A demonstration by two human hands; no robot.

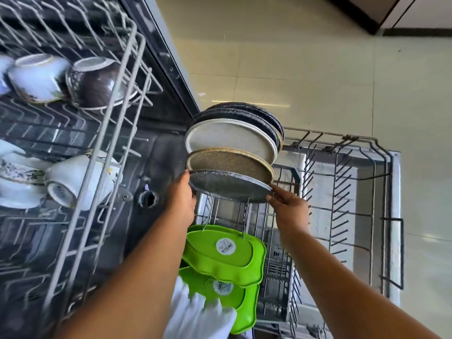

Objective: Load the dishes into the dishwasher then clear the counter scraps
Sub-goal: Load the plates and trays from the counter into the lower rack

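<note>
A grey speckled plate [227, 185] stands on edge in the lower rack [347, 182], at the near end of a row of plates. My left hand [181, 199] holds its left rim and my right hand [291, 206] pinches its right rim. Behind it stand a brown speckled plate [230, 165], a white plate [227, 138] and dark blue plates [247, 111]. Two green trays [227, 255] lean in the rack closer to me.
The upper rack [117, 133] is pulled out on the left and carries upturned cups and bowls [93, 81]. The dishwasher door [376, 167] lies open under the lower rack. Something white [195, 314] shows blurred at the bottom. Tiled floor [318, 57] stretches beyond.
</note>
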